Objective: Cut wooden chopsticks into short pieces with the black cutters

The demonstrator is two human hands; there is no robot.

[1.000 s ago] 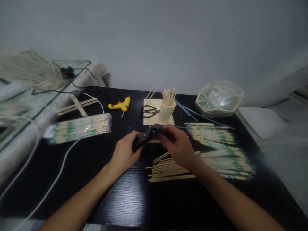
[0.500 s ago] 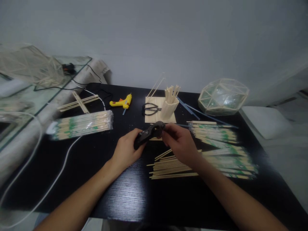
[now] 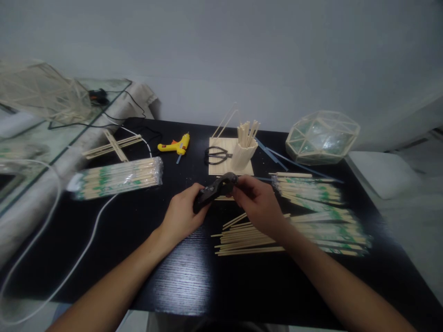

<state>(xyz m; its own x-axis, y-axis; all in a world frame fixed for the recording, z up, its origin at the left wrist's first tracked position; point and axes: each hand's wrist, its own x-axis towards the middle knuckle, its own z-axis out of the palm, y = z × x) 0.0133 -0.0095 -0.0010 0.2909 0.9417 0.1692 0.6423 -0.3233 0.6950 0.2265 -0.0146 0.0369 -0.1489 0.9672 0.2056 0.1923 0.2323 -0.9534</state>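
Observation:
My left hand [image 3: 183,210] is wrapped round the handle end of a black tool [image 3: 212,191] above the middle of the dark table. At the tool's curved far end, my right hand [image 3: 259,200] has its fingertips pinched together; whatever lies between them is too small to make out. Below and around my right hand, several loose wooden sticks [image 3: 242,240] lie on the table. Behind both hands a wooden cup [image 3: 242,157] full of sticks stands on a square wooden board [image 3: 214,169], with black scissors [image 3: 217,156] beside it.
A yellow glue gun [image 3: 175,146] and a wrapped stick bundle [image 3: 119,177] lie left, near a white cable [image 3: 95,230]. More wrapped sticks [image 3: 328,230] lie right, below a faceted frame [image 3: 321,138]. Blue strips [image 3: 273,157] lie behind. A glass-topped surface [image 3: 114,92] borders the left.
Both hands keep nearly the same grip and place. The view has shifted very slightly.

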